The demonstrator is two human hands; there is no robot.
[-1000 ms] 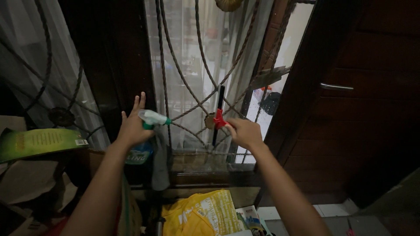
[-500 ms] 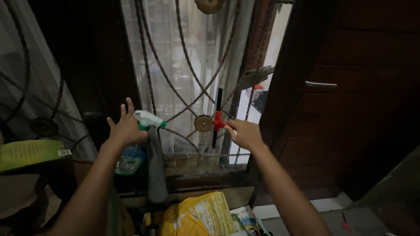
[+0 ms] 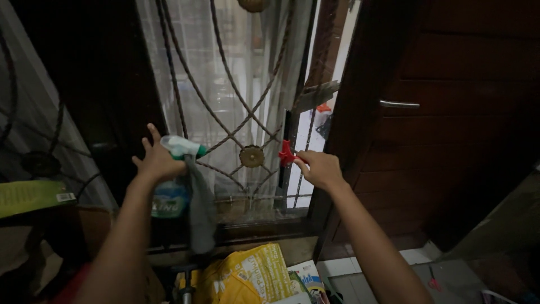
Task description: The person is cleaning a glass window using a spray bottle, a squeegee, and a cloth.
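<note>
Right hand pinches the red squeegee handle at its fingertips – blade against the glass. Left hand wraps the spray bottle and grey cloth, fingers partly splayed.

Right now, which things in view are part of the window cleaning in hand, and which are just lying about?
In hand:
left hand holding the spray bottle and grey cloth
right hand holding the red-handled squeegee against the window pane

Lying about:
yellow bag
green box
wooden door
</note>
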